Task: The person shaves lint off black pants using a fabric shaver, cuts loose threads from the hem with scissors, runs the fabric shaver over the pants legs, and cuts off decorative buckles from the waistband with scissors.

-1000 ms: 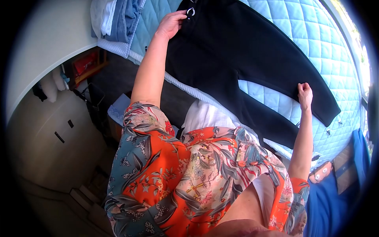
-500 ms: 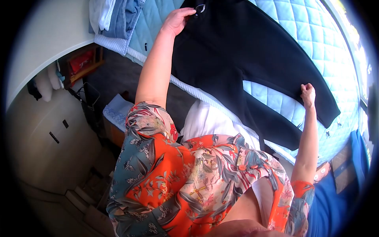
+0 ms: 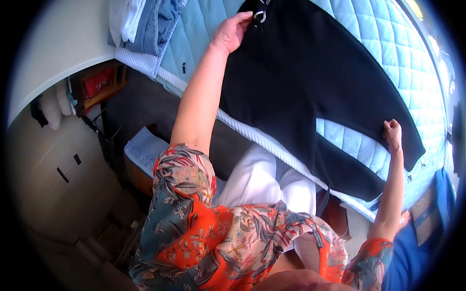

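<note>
Black trousers lie spread over a light-blue quilted bed cover, with the legs pointing to the right. At the waist end, my left hand pinches the edge of the trousers beside a silver ring buckle. My right hand is closed at the inner edge of the far trouser leg, with its fingers pressed together on the black cloth. Between the two legs, the bed cover shows through.
Folded jeans and white clothing lie at the upper left of the bed. A blue patterned cloth rests on a wooden piece of furniture beside me. Blue fabric hangs at the lower right. The bed edge runs in front of my legs.
My view has shifted, so the trousers and both hands appear farther right and lower. More of my white-trousered legs shows. Both hands stay at the same places on the black trousers.
</note>
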A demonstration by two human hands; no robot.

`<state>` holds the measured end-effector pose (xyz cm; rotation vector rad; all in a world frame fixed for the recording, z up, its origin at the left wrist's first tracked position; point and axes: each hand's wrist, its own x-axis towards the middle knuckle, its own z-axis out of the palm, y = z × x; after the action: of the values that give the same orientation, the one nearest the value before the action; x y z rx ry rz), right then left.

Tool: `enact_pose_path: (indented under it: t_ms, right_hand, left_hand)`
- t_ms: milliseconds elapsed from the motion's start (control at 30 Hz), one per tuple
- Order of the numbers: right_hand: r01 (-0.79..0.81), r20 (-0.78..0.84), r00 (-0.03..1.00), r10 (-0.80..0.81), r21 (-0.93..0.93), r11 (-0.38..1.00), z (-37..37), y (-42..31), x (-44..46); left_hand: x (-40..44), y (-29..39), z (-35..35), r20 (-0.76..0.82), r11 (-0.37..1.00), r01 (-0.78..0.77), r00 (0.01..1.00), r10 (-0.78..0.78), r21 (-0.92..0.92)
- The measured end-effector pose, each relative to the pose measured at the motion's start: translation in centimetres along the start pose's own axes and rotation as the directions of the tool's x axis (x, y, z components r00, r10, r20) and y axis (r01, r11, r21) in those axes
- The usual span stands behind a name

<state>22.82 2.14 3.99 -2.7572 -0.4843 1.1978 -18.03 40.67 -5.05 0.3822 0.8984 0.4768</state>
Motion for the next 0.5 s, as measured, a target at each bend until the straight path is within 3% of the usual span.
enact_pose_path:
  t_ms: [133,167,267,300,400,500]
  right_hand:
    - [-0.010,-0.010,1.000,0.010,-0.007,1.000,0.1,-0.2,-0.1]
    - [-0.014,-0.014,1.000,0.014,0.010,1.000,0.2,0.0,0.0]
    - [-0.052,0.004,0.999,0.052,0.009,0.999,-0.3,-0.6,-0.5]
    - [-0.054,0.003,0.999,0.054,-0.020,0.998,-0.3,-0.7,-0.5]
    - [-0.061,-0.001,0.998,0.061,-0.035,0.998,-0.3,-0.6,-0.3]
    - [-0.063,0.013,0.998,0.063,-0.030,0.998,-0.5,-0.3,-0.3]
  left_hand:
    - [0.5,-0.4,1.5,-0.153,0.972,-0.137,0.974,0.167,0.190]
    - [1.1,-0.3,2.0,-0.132,0.904,-0.265,0.937,0.324,0.335]
    - [1.9,1.5,4.2,0.029,0.548,-0.395,0.829,0.559,0.738]
    - [0.1,3.5,7.0,0.005,0.434,-0.193,0.918,0.397,0.880]
    - [2.7,2.5,4.9,0.218,0.097,-0.325,0.799,0.560,0.941]
    - [2.6,2.3,4.2,0.225,0.079,-0.318,0.803,0.552,0.945]
